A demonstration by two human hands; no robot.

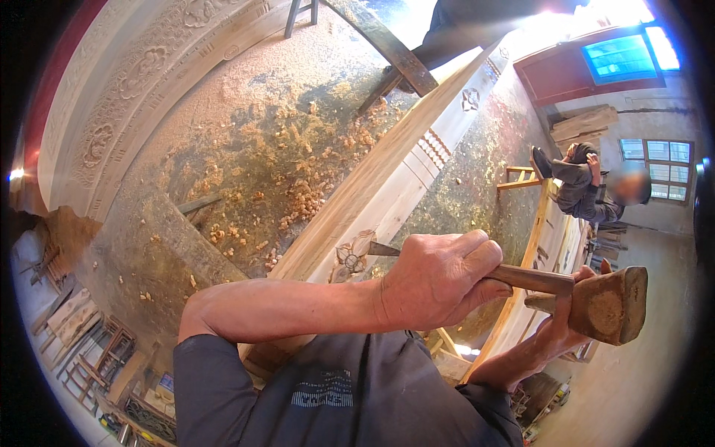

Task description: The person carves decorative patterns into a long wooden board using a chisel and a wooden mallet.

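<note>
My left hand (443, 279) is wrapped round the wooden handle of a carving chisel (383, 249). The blade's tip meets the side of a long pale wooden beam (387, 205), at the edge of a carved flower (351, 257). Beyond my fist the handle runs to the right, its butt end close to a worn wooden mallet (611, 307). Whether the two touch I cannot tell. My right hand (562, 328) grips the mallet, partly hidden behind its head. Farther along the beam are a row of carved beads (433, 149) and another carved flower (470, 99).
Wood shavings (302, 197) litter the floor. A trestle (398, 56) stands under the beam's far part, near another person's dark-clothed leg (454, 33). At right, a person (596, 182) sits by a second long timber (547, 238). Carved panelling (141, 74) curves along the left.
</note>
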